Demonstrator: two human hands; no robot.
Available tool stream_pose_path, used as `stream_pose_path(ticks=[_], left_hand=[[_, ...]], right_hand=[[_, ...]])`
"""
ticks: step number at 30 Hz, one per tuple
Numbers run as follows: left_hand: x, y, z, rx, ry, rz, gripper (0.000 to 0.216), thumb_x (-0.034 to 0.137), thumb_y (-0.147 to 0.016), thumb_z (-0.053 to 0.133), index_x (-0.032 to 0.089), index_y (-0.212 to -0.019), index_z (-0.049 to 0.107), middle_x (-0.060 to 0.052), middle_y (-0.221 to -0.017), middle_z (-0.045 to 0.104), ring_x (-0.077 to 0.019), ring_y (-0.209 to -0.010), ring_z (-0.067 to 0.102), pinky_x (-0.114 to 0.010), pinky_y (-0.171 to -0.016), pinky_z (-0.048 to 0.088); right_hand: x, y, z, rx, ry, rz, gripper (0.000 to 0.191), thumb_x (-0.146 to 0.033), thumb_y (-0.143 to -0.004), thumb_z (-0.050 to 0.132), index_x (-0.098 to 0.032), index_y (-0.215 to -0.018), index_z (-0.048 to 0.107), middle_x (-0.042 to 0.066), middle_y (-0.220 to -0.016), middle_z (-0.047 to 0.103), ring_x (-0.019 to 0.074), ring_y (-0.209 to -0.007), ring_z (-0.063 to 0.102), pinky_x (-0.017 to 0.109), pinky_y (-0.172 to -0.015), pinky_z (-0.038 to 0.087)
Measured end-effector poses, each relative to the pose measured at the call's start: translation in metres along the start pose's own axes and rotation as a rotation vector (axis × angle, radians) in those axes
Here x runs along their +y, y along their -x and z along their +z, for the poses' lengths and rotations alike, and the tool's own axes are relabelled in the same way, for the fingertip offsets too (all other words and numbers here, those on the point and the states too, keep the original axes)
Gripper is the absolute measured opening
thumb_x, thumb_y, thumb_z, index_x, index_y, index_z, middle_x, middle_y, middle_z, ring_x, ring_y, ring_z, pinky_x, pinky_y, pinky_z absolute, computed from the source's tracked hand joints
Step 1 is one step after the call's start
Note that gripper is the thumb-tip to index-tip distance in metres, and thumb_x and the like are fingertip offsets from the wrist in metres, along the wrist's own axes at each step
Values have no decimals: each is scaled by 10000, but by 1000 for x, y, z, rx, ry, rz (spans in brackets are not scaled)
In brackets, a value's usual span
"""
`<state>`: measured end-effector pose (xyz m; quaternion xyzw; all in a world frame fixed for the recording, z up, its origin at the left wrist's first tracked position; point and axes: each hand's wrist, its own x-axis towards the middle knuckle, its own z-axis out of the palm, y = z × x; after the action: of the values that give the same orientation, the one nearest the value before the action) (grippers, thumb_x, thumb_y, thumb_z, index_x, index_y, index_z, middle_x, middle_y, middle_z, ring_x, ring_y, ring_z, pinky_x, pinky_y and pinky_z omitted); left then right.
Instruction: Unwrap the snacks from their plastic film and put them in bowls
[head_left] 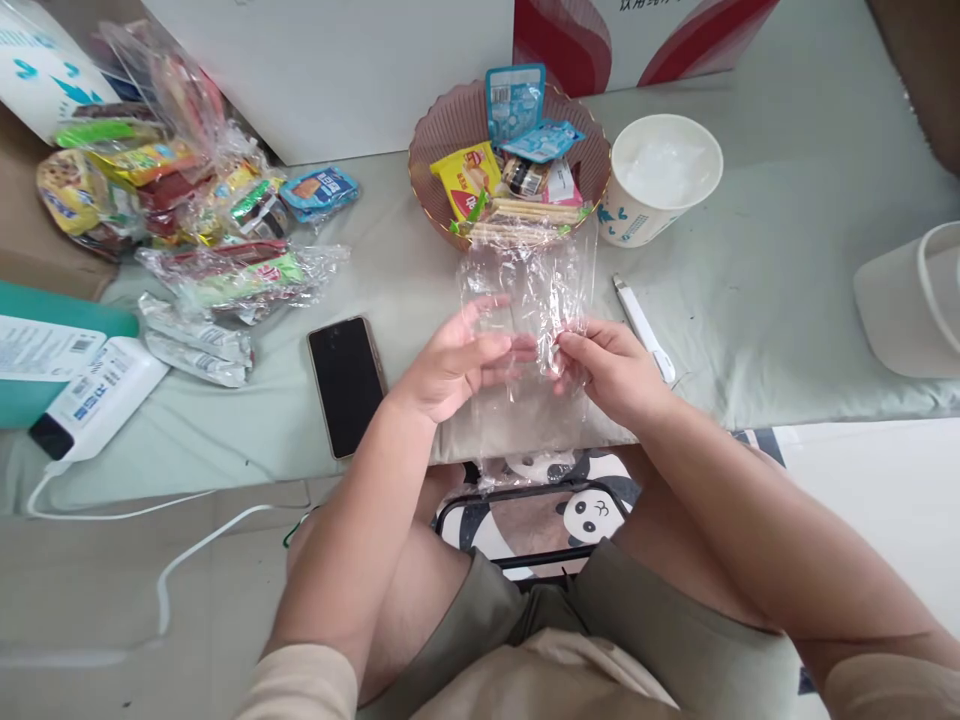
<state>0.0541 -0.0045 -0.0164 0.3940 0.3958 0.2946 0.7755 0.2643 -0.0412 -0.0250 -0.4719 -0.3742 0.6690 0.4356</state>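
Note:
A crinkled clear plastic bag hangs between my hands over the front edge of the cloth-covered surface. My left hand has its thumb on the near side of the plastic, with the fingers showing through it. On the other side, my right hand pinches the bag between thumb and fingers. Just beyond lies a pinkish ribbed bowl with a gold rim. In it are a yellow snack packet, blue pouches and several thin wrapped sticks.
Right of the bowl stands a paper cup with white plastic inside. A white utility knife lies near my right hand, a phone left of my left. Wrapped snacks pile at left, near a white power strip.

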Motion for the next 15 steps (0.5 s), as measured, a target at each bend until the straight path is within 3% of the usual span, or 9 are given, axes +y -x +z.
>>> stream_pose_path(ticks=[3, 5, 9, 12, 15], left_hand=[[2, 0, 1, 93, -113, 119, 897, 431, -679, 936, 295, -1424, 455, -1, -840, 766, -233, -744, 780, -339, -689, 626], [4, 2, -1, 143, -155, 208, 987, 426, -675, 947, 334, -1488, 395, 15, -809, 749, -233, -729, 779, -331, -675, 623], [5, 13, 1, 137, -311, 339, 1108, 365, -646, 973, 383, -1553, 337, -11, -919, 769, -236, -813, 797, -335, -720, 641], [8, 25, 8, 132, -483, 437, 879, 275, -764, 882, 371, -1522, 448, -3, -903, 769, -207, -807, 787, -340, -772, 648], [16, 36, 15, 181, -741, 612, 454, 166, -852, 760, 315, -1278, 700, 2, -876, 770, -178, -804, 759, -333, -839, 635]], right_hand=[[5, -1, -4, 46, -14, -49, 365, -520, -798, 819, -211, -863, 636, -43, -589, 621, 105, -484, 589, 250, -510, 521], [10, -2, -8, 75, 15, -108, 369, -522, -861, 767, -228, -1045, 643, -55, -592, 613, 119, -493, 596, 269, -536, 531], [16, 1, -16, 169, 160, -325, 646, -589, -947, 659, -337, -1489, 415, -64, -678, 649, 156, -562, 653, 309, -587, 557], [12, 14, -19, 176, 320, -465, 804, -637, -922, 677, -411, -1589, 291, -23, -851, 714, 175, -679, 710, 358, -694, 602], [4, 31, -18, 118, 476, -586, 795, -519, -869, 784, -401, -1556, 402, -3, -896, 714, 189, -758, 717, 382, -780, 613]])
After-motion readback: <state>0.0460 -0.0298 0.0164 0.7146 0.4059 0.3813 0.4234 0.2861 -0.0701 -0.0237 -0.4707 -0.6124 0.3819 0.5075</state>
